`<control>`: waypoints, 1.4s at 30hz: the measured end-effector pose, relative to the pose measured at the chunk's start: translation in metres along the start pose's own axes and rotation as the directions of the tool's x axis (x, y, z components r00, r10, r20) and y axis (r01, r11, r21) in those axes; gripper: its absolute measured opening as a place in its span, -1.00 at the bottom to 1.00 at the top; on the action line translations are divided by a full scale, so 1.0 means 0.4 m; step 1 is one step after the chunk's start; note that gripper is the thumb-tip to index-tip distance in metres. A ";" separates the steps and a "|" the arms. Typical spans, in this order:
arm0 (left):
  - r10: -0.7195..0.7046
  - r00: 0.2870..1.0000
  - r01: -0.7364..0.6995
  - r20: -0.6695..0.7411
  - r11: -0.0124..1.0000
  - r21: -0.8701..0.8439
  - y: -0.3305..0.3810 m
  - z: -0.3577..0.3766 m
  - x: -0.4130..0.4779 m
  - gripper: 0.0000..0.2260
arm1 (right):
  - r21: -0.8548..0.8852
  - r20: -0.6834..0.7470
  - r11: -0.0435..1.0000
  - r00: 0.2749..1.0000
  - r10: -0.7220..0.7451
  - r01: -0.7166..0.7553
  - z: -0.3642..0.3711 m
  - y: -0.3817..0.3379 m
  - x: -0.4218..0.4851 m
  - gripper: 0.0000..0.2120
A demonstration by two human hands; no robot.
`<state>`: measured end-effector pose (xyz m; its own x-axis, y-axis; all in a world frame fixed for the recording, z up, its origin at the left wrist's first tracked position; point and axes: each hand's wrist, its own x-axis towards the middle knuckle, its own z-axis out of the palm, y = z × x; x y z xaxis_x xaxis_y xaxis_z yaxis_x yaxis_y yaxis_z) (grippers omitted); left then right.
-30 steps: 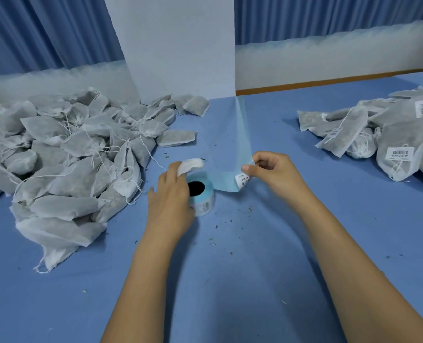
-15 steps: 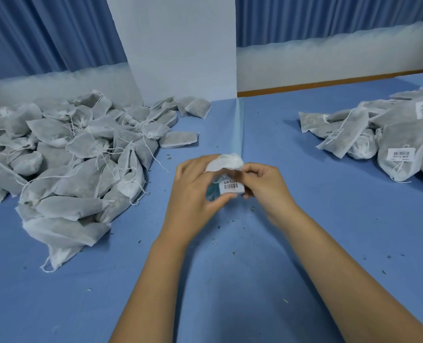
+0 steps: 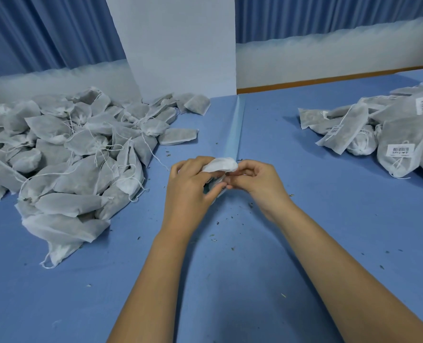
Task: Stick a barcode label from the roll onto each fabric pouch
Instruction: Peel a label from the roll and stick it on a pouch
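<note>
With the unlabelled heap (image 3: 69, 149) lying well to the left, the left hand (image 3: 190, 191) is curling round the fabric pouch (image 3: 221, 164) above the bench (image 3: 304, 219), the pouch is sitting between both hands, and the right hand (image 3: 257, 181) is pinching its near face, where the label (image 3: 218, 187) is mostly hidden.

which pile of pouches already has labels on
The right pile: white barcode labels show on its pouches. The left pile shows none.

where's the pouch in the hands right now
In the head view the pouch is mid-table, held by the left hand and right hand, just before the pale blue backing strip.
</note>
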<state>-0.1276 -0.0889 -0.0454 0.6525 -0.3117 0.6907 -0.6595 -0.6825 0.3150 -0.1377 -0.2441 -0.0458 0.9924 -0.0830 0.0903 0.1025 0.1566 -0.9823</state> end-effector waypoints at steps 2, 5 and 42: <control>-0.010 1.000 0.010 0.002 1.000 -0.005 0.000 -0.001 -0.001 -0.83 | 0.003 -0.006 1.000 1.000 0.001 -0.001 -0.001 -0.003 -0.002 -0.90; -0.014 1.000 0.014 0.004 1.000 -0.009 -0.003 -0.004 -0.002 -0.85 | -0.038 0.012 0.999 1.000 -0.004 0.005 -0.002 -0.013 -0.004 -0.90; 0.019 0.924 -0.070 -0.382 0.990 -0.120 0.026 0.006 -0.012 -0.89 | -0.195 0.018 0.965 0.984 -0.176 0.176 0.026 -0.045 -0.042 -0.72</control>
<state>-0.1367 -0.0959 -0.0470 0.4479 -0.0489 0.8927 -0.7436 -0.5748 0.3416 -0.1556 -0.2350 -0.0281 0.9600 -0.0915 0.2647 0.2604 -0.0557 -0.9639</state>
